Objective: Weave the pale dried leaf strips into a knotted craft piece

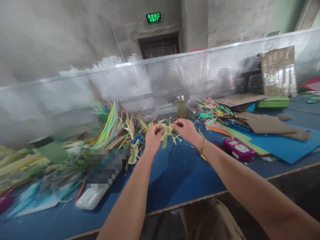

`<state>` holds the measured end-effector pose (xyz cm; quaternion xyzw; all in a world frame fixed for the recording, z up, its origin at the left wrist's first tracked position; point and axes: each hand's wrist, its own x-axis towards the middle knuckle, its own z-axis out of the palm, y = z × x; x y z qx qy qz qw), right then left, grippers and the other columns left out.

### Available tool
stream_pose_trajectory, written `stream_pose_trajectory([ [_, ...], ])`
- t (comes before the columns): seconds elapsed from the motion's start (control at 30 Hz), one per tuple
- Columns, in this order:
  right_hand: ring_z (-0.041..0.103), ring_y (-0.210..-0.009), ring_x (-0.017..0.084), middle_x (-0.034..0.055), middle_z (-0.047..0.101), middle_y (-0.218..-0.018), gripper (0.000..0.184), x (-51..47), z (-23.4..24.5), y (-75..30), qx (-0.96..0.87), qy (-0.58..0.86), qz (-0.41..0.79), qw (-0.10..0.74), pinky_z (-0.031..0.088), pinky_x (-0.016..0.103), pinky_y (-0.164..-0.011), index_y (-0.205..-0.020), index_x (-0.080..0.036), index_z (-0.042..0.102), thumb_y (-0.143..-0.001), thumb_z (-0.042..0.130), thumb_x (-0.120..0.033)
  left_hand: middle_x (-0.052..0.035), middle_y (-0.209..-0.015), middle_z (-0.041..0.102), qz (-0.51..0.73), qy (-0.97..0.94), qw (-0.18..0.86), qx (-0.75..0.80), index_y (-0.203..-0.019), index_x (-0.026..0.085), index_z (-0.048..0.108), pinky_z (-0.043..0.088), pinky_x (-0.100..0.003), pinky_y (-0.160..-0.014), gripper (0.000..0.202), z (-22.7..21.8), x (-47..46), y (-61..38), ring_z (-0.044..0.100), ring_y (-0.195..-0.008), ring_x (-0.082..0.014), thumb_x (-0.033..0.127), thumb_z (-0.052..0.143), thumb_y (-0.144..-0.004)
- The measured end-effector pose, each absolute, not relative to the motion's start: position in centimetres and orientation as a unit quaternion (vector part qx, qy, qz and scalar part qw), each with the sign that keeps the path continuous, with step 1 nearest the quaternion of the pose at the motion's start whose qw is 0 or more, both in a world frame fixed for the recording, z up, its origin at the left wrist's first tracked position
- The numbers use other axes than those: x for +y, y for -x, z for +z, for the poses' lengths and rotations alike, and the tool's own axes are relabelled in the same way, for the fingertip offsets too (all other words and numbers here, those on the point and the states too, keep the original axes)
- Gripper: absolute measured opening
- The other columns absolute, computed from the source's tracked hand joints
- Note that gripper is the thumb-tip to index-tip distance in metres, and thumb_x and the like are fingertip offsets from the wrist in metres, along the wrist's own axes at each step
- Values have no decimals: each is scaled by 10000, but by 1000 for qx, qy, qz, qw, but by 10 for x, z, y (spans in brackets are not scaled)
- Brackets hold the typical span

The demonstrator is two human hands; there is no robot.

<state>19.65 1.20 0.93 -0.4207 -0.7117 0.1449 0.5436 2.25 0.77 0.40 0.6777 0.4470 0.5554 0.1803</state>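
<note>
- Pinching pale strips from both sides: left hand with thumb and fingertips at the near-left edge, right hand with fingertips at the far-right edge; exact finger contact too blurred to tell.
- Keep both pinches light and close to the middle of the bunch, to lower the risk of tearing dry-looking fibre.
- Hold one side steady and work with the other, rather than tugging with both at once.
- Strips placed between the hands, over the far part of the blue table, loose ends trailing toward the near side; hard to tell whether touching the tabletop.
- Spread those ends apart gently, to avoid snags.
- Watch the bracelet on the right wrist, likely to catch stray fibre.
- Leave room on the left, with a curled husk near the left hand and coloured strands farther out.
- Steer clear of the purple box on the right, beside a blue sheet.
- Reach forward carefully, with a bottle upright beyond the hands, near the mesh screen.
</note>
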Motion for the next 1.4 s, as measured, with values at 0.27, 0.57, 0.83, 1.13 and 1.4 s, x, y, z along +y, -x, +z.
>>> stream_pose_trajectory([
  [0.27,411,-564,103,-31,444,-557,440,6,-2,-179,-720,378,305,495,316,250,-555,-578,-179,519,-817,546,-548,-30,-807,669,566,-697,64,435,-794,190,614,464,-320,-763,85,4,4,-19,614,-768,-171,274,612,-785],
  [0.57,526,-592,108,-6,559,-679,204,-3,2,-168,-553,294,623,469,471,265,-632,-783,-207,491,-864,562,-380,-23,-795,666,577,-691,71,429,-784,198,617,473,-314,-754,86,6,2,-19,620,-753,-169,285,619,-779],
  [0.83,434,-554,109,1,520,-620,278,-1,6,-177,-708,411,293,494,318,248,-535,-690,-188,540,-912,442,-324,-23,-815,665,598,-674,98,422,-838,195,623,481,-300,-728,101,5,7,-16,617,-744,-162,271,622,-771],
  [1.13,604,-749,172,27,713,-823,155,-1,9,-185,-755,444,79,476,389,284,-669,-795,-225,722,-842,586,-284,-17,-779,666,597,-657,113,447,-809,200,638,476,-306,-704,90,7,5,-18,608,-713,-169,265,625,-748],
  [1.4,631,-793,201,31,730,-875,140,-2,13,-189,-732,452,83,503,411,321,-704,-835,-252,743,-826,629,-333,-12,-758,652,615,-637,151,441,-796,189,639,476,-289,-691,114,8,7,-18,583,-683,-148,278,642,-724],
])
